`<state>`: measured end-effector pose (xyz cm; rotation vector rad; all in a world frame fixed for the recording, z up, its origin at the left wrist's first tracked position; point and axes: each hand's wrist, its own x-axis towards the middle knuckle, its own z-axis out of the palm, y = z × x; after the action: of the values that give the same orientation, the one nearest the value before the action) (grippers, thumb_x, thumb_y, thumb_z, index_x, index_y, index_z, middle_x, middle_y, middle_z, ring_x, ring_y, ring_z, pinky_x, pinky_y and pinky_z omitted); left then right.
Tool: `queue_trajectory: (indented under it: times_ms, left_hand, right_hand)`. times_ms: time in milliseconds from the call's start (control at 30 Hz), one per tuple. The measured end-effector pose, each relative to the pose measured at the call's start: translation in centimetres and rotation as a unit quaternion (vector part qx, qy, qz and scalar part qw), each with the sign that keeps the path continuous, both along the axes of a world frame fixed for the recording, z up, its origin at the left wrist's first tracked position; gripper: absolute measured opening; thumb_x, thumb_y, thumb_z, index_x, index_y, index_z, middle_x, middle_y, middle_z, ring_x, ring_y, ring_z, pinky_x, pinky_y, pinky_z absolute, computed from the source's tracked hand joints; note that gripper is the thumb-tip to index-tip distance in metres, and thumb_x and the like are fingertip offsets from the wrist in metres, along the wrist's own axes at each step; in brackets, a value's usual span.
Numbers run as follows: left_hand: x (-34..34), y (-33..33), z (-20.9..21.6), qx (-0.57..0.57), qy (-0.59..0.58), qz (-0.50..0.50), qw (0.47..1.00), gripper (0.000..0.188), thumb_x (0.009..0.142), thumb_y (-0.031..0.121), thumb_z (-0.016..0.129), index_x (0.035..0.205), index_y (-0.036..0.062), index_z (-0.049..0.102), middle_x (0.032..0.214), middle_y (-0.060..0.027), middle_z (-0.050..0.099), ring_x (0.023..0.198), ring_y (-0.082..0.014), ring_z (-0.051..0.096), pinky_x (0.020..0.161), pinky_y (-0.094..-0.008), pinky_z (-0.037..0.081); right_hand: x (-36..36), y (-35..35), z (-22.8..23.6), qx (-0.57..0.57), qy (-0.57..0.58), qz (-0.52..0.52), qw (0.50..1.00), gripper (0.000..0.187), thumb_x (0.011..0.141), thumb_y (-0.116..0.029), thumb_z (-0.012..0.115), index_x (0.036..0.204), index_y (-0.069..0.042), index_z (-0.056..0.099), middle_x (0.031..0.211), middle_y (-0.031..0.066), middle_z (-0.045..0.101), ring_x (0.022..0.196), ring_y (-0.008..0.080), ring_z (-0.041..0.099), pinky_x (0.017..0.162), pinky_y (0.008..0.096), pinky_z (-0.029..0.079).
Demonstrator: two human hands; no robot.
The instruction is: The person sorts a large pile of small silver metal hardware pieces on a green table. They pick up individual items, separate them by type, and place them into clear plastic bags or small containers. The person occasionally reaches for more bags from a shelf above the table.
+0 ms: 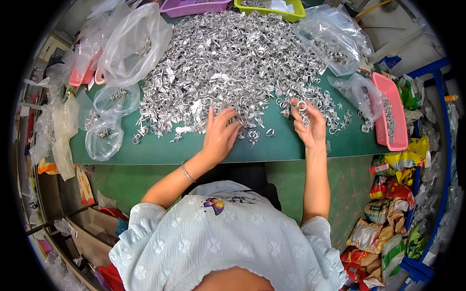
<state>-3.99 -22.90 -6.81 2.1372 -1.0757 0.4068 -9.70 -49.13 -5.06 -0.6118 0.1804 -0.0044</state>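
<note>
A broad heap of silver-coloured metal rings (233, 63) covers most of the green table (194, 151). At the heap's near edge lies my left hand (221, 136), palm down, its fingers apart and touching the loose pieces. My right hand (313, 127) is raised at the right of the heap, its fingers closed around a few silver rings (303, 112). How many it holds I cannot tell. Between my hands, a single ring (270, 132) and a small cluster of rings (250, 136) lie on the green surface.
Clear plastic bags (104, 140) with rings lie at the left, near a large open bag (133, 46). More bags (335, 39) and a pink basket (394, 116) stand right. Purple (194, 7) and yellow-green baskets (293, 13) sit at the back. Colourful sacks (366, 235) fill a blue rack (427, 247).
</note>
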Motion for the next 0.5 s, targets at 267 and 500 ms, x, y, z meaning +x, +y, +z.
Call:
queue_trajectory:
  times_ms: [267,500]
  left_hand:
    - [0.3,0.3,-0.1,-0.053,0.012,0.014,0.998,0.017,0.070,-0.003,0.068,0.082,0.0055,0.060,0.098,-0.0056,0.060,0.108,-0.0266,0.054,0.103,-0.0575,0.021]
    - [0.0,1.6,-1.0,-0.050,0.028,0.055,0.997,0.019,0.069,-0.004,0.067,0.082,0.0054,0.058,0.100,-0.0058,0.057,0.110,-0.0275,0.052,0.103,-0.0566,0.023]
  right_hand:
    - [-0.1,0.3,-1.0,0.066,-0.027,-0.008,0.997,0.012,0.091,-0.015,0.050,0.094,-0.004,0.054,0.068,0.0039,0.048,0.050,0.0101,0.042,0.035,0.0198,0.029]
    - [-2.1,3.7,0.5,-0.296,0.091,0.017,0.951,0.019,0.087,-0.016,0.059,0.094,0.002,0.061,0.059,0.0002,0.047,0.041,0.0054,0.040,0.036,0.0184,0.026]
